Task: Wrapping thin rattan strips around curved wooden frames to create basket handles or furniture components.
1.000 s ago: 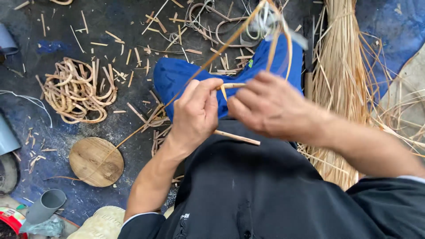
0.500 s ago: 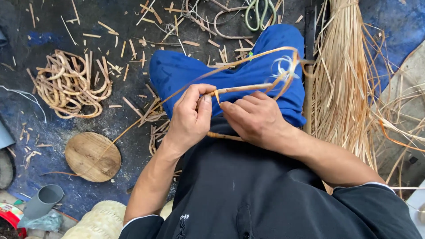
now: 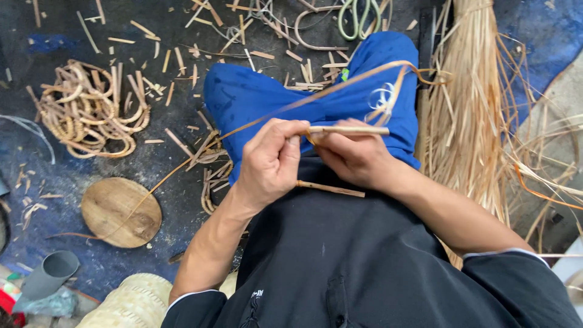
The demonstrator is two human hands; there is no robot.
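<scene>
Head view: left hand (image 3: 270, 164) and right hand (image 3: 352, 155) both pinch a cane stick (image 3: 352, 130), fingertips hiding the wrapped strip.

You see soft, even daylight from above with only faint shadows, no glare, a sharp middle, and edges that bend and blur a little.

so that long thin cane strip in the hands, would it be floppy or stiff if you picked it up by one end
Probably springy, not stiff: the cane strip curves in a long arc from the floor to a loop past the knee. It looks very light, staying aloft though only the left hand and right hand hold it. The short stick looks rigid.
</scene>
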